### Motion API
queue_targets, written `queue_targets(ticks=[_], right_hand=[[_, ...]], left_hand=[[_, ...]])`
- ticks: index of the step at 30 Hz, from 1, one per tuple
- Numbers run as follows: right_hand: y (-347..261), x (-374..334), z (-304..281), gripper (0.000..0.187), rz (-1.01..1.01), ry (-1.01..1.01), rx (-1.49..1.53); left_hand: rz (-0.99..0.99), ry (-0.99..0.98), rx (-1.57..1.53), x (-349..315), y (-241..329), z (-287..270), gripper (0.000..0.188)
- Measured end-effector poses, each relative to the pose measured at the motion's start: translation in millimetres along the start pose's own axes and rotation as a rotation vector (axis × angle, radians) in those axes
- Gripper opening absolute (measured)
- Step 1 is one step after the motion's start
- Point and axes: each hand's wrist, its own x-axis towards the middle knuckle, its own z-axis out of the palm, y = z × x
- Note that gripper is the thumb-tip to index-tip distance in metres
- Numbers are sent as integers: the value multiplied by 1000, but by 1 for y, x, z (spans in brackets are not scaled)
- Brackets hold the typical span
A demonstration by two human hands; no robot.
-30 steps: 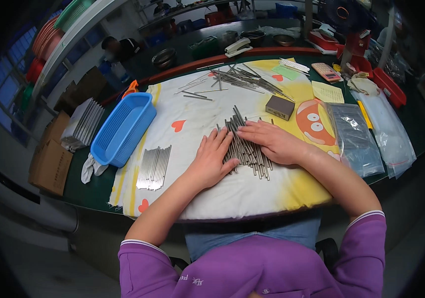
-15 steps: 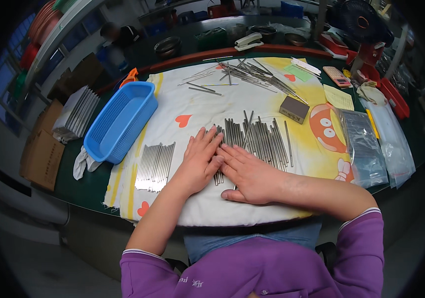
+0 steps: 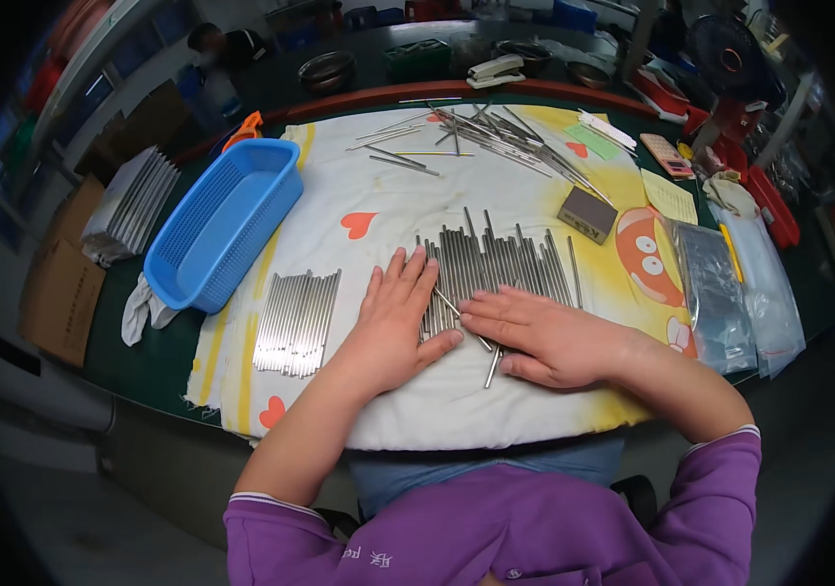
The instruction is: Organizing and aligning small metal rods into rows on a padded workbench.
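A row of thin metal rods (image 3: 496,257) lies side by side on a white and yellow cloth (image 3: 388,410) in front of me. My left hand (image 3: 398,317) rests flat at the row's left edge, fingers stretched away from me. Across the row's near right part lies my right hand (image 3: 544,337), palm down with its fingers extended leftward. A few rods sit askew between the two hands, one poking out toward me. Left of my left hand is a neat separate batch of shiny rods (image 3: 297,322). Parts of the row are hidden under both hands.
A blue plastic basket (image 3: 227,225) stands at the left. Loose rods (image 3: 505,137) lie scattered at the far side. A dark block (image 3: 586,214) sits right of the row; plastic bags (image 3: 715,293) and a calculator (image 3: 667,154) lie farther right. Another person (image 3: 227,54) is in the background.
My right hand has moved right, away from my left hand, uncovering skewed rods between them. The left hand stays at the row's left edge, its thumb now pointing farther right.
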Motion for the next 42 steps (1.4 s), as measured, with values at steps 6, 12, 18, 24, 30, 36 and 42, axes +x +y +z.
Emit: queue_targets(ticks=[6,12,18,24,30,36,42], right_hand=[[9,-1,-12,10,-80,195,83],[-15,12,-28,15,-205,-95,-416],[-5,18,-32,16,-304,210,-409],[22,62,-16,17,-272,238,-312],[42,66,-16,27,-59,309,-149],[72,69,-29,19,78,246,-187],[78,72,-36,10,-177,191,-416]], left_hand=[[-68,45,-26,3,-11,4,76],[-175,82,-39,6,-19,6,59],[-73,63,-35,7,-20,6,57],[-75,46,-98,11,-12,2,56],[-108,74,-122,8,-25,3,55],[-174,218,-289,15,-26,8,55],[-155,24,91,15,-9,4,56]])
